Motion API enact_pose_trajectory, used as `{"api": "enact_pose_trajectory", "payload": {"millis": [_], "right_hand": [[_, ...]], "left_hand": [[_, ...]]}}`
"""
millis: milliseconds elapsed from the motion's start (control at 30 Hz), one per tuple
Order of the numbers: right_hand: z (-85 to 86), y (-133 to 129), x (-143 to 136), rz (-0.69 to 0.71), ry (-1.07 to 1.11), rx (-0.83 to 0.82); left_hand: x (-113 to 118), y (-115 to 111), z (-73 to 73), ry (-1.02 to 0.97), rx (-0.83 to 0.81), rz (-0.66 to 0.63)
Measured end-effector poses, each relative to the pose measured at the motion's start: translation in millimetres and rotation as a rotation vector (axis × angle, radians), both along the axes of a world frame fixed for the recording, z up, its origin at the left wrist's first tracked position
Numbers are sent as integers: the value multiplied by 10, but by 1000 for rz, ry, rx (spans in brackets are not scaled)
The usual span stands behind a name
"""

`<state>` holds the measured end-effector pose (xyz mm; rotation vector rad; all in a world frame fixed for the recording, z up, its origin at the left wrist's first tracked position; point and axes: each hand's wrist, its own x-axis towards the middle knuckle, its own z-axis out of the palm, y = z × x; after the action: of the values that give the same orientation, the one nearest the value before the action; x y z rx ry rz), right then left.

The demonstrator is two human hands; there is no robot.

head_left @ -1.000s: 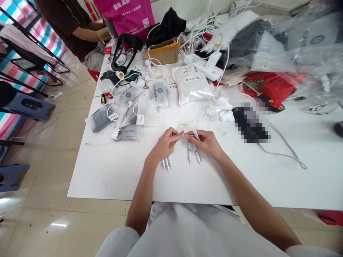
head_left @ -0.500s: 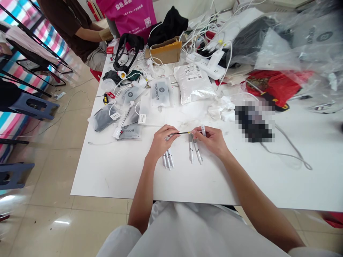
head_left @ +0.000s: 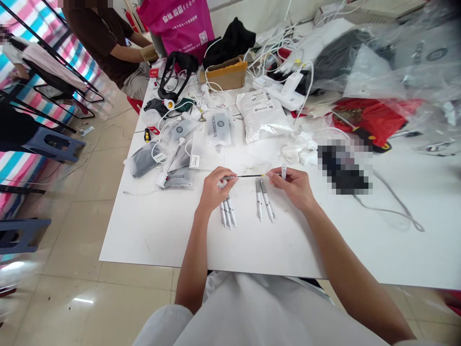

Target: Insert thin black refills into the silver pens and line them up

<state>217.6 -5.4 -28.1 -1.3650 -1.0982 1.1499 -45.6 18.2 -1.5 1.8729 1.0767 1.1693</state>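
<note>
My left hand (head_left: 217, 188) is closed, thumb and fingers pinching a grey pen tip section (head_left: 226, 178) from which a thin dark pen refill (head_left: 249, 176) runs to the right. The refill's yellowish end lies at the fingertips of my right hand (head_left: 292, 187); whether they grip it is too small to tell. My right hand is closed round a white pen barrel (head_left: 284, 171), which sticks up between its fingers. Three white pens (head_left: 228, 215) lie side by side below my left hand. Two more pens with grey grips (head_left: 267, 204) lie between my hands.
Flat grey packages (head_left: 218, 127), a white mailer bag (head_left: 264, 117), tangled cables and a power strip (head_left: 284, 93) crowd the back of the white table (head_left: 151, 240). A blurred-out dark object (head_left: 344, 168) with a cable lies right. A person (head_left: 111, 48) sits at the far left.
My right hand has moved a little to the right, so more of the refill shows between the hands. The whole view has shifted slightly; the pens on the table lie as before.
</note>
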Motion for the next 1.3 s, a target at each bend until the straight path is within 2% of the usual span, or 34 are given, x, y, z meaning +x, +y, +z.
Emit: {"api": "enact_pose_trajectory", "payload": {"millis": [433, 733, 933, 1133, 1300], "right_hand": [[-30, -17, -27, 42, -100, 16], [65, -66, -95, 89, -198, 47], [41, -101, -178, 206, -197, 32], [33, -95, -180, 212, -272, 50], [40, -92, -188, 189, -317, 89]], "left_hand": [[14, -2, -54, 16, -45, -36], [82, -34, -80, 49, -68, -41], [151, -51, -163, 85, 11, -96], [159, -61, -239, 160, 89, -85], [223, -142, -216, 252, 57, -167]]}}
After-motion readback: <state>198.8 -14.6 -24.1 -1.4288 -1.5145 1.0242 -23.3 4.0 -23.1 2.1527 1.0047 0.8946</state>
